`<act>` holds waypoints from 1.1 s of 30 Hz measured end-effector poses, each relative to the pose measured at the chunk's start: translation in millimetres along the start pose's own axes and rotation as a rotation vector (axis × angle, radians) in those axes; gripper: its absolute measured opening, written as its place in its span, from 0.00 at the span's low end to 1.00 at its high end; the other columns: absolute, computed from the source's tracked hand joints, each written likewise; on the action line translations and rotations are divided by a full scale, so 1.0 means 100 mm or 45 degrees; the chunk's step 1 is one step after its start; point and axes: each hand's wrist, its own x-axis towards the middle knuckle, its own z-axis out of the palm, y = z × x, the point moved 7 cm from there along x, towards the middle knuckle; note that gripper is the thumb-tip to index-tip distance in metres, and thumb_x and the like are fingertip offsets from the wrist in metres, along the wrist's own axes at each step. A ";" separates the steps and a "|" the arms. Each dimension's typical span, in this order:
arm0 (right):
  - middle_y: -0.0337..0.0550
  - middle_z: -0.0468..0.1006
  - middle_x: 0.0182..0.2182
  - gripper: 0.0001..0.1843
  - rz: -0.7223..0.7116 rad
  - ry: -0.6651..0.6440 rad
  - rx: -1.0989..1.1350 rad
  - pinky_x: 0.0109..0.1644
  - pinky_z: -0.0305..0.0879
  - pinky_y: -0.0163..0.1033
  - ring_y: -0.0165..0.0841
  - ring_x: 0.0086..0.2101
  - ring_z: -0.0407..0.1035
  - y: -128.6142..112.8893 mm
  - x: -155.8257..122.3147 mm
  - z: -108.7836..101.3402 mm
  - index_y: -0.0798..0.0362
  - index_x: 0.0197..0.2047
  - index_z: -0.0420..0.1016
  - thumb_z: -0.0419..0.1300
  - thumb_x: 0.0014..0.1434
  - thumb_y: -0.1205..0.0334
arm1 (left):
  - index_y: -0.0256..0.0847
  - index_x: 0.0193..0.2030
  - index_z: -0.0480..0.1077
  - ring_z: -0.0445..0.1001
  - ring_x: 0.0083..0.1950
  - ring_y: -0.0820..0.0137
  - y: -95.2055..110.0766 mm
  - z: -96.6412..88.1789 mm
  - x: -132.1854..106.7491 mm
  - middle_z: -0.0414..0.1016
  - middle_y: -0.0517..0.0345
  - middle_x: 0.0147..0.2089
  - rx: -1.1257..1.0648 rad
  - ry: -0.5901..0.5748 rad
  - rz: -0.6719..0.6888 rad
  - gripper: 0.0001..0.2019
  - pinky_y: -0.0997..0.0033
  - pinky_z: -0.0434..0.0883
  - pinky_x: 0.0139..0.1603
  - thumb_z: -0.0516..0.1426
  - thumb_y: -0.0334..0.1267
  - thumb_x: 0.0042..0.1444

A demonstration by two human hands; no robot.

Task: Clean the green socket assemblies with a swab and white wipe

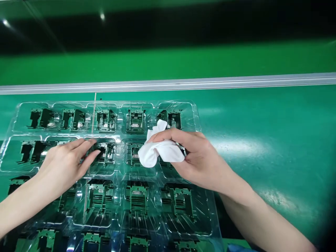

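Observation:
A white cloth is bunched in my right hand, with the thumb and fingers closed round it. It hangs over the second row of a clear plastic tray, hiding parts beneath. My left hand is at the same row, further left. Its thumb and index finger are apart, beside a dark bracket-like part in one compartment; whether they touch it, I cannot tell. Another such part sits just left of the cloth.
Several similar dark parts, such as one frame-like part, sit in the tray's other compartments. The tray rests on a green work surface. A grey metal strip crosses behind it. Blue fabric shows at the bottom edge.

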 end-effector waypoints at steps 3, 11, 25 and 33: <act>0.40 0.80 0.35 0.11 0.037 -0.052 -0.009 0.34 0.66 0.34 0.31 0.33 0.74 0.03 -0.01 0.07 0.53 0.42 0.72 0.53 0.58 0.74 | 0.31 0.37 0.73 0.71 0.20 0.64 0.09 -0.02 0.07 0.75 0.52 0.28 0.209 0.046 0.120 0.18 0.68 0.61 0.16 0.47 0.40 0.67; 0.40 0.80 0.36 0.14 -0.003 -0.034 -0.040 0.31 0.64 0.33 0.30 0.33 0.74 0.02 -0.01 0.08 0.53 0.42 0.72 0.51 0.57 0.76 | 0.33 0.40 0.69 0.71 0.21 0.73 0.13 -0.15 0.04 0.74 0.45 0.42 -0.075 -0.107 0.247 0.13 0.71 0.68 0.16 0.46 0.37 0.66; 0.41 0.80 0.37 0.16 -0.093 -0.014 -0.089 0.33 0.66 0.33 0.30 0.34 0.74 -0.06 -0.04 0.10 0.55 0.44 0.71 0.50 0.57 0.78 | 0.39 0.34 0.69 0.72 0.56 0.57 0.10 -0.18 -0.10 0.66 0.42 0.58 -0.107 -0.208 0.337 0.11 0.54 0.77 0.49 0.49 0.38 0.64; 0.45 0.78 0.42 0.19 -0.208 0.057 -0.201 0.43 0.74 0.37 0.32 0.42 0.74 -0.24 -0.11 0.09 0.54 0.47 0.68 0.50 0.56 0.82 | 0.42 0.24 0.65 0.69 0.31 0.72 -0.38 -0.33 0.05 0.70 0.59 0.29 -1.077 -0.202 -0.600 0.11 0.76 0.69 0.27 0.59 0.44 0.49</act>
